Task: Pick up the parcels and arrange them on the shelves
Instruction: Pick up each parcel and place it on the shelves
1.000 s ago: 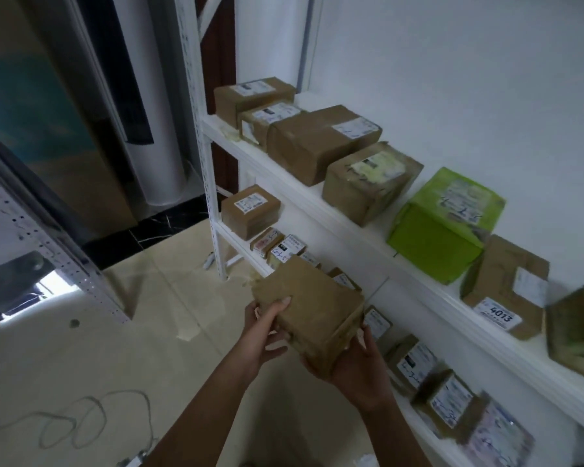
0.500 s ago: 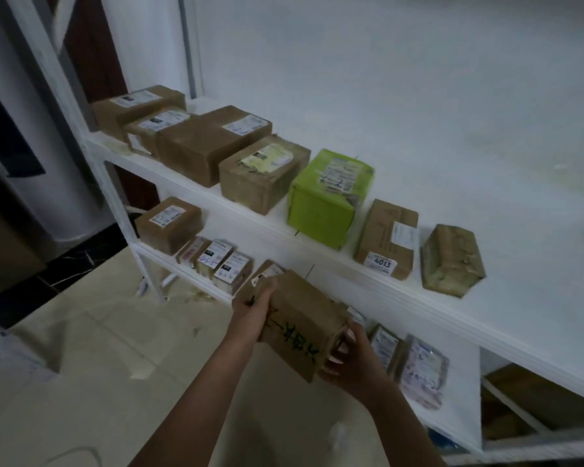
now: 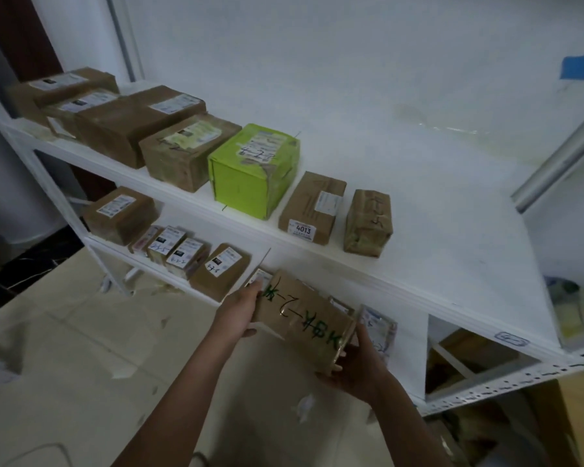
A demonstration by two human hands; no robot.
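Two white shelves, both holding parcels. On the upper shelf (image 3: 435, 230), from the left: four brown cartons (image 3: 115, 129) packed side by side, then a green box (image 3: 253, 170), a flat brown box (image 3: 312, 208) and a taped brown bundle (image 3: 368, 222) with gaps between. Right of the bundle, bare white board as far as the shelf's end.

On the lower shelf (image 3: 115, 252): a left-end carton (image 3: 120, 214), small labelled boxes (image 3: 176, 251), a mid-shelf carton (image 3: 221, 271), and farther right a clear pouch (image 3: 376, 326).

In front of the lower shelf, below the upper shelf's front edge: the held parcel (image 3: 304, 318), tilted, gripped at its left end by the left hand (image 3: 240, 311) and cupped at its near right corner by the curled fingers of the right hand (image 3: 358, 369).

"4013" printed on the flat brown box's front label. Green marker writing across the held parcel, not legible. White shipping labels elsewhere, too blurred to read.
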